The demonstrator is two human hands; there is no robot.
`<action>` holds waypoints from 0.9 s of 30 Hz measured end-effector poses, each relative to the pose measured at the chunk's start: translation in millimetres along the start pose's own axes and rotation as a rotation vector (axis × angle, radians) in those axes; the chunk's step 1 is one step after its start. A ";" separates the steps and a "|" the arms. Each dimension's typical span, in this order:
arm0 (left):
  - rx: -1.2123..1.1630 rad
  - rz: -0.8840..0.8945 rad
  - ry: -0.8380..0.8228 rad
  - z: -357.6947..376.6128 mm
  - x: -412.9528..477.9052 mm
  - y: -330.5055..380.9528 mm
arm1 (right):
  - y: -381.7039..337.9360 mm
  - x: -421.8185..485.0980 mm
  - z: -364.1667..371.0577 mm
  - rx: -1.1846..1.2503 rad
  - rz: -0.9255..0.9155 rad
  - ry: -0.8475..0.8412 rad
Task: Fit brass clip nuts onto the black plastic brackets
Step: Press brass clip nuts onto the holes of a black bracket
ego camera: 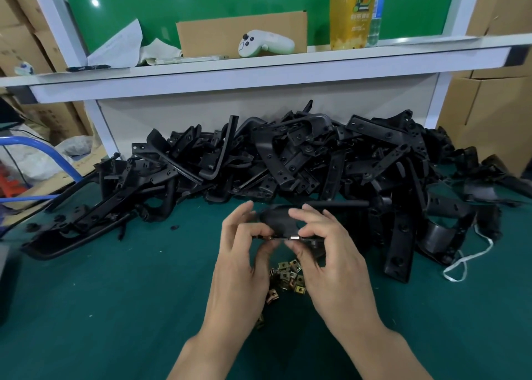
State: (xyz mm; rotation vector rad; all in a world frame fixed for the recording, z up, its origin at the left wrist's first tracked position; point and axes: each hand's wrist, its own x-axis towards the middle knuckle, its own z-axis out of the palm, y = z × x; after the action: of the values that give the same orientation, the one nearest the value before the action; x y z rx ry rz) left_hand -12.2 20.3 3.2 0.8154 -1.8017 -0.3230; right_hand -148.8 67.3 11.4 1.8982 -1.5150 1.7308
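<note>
Both hands are together above the near middle of the green table (115,307), clamped on one black bracket (276,221) held up between them; the left hand (244,253) pinches the bracket's left end, thumb on top and fingers curled beneath; the right hand (331,253) pinches its right part, forefinger over the top and thumb at the near edge. A small shiny nut (294,238) sits on that near edge, just beside the right thumb tip; how far it is seated cannot be told, for the spot is blurred.

Under the hands, on the table, lies a small heap of loose nuts (288,276), brass-coloured, partly hidden by the wrists; one more shows nearer, between the forearms.

Beyond the hands a big pile (288,155) of black brackets runs from left to right along the far side of the table, up against a white panel; a few long ones spill toward the near left, and others stand propped at the right. A white cord (466,261) loops on the table at the right, beside the pile.

Above the pile runs a white shelf (259,71); on it a white controller (266,43) leans against a piece of cardboard (241,31); paper (118,45) lies to the left, and a yellow bottle (349,11) stands to the right. Boxes (489,106) are stacked at the far right; a blue pipe (43,149) bends at the left.
</note>
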 end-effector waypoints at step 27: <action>0.037 0.028 -0.042 -1.0 -2.9 -3.2 | -4.6 1.5 -6.2 0.001 0.076 0.031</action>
State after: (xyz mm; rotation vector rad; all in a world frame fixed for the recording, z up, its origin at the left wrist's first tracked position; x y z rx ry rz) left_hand -9.5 20.1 -0.3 0.8133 -1.8616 -0.2914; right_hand -149.8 72.9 16.8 1.8274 -1.5953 1.7837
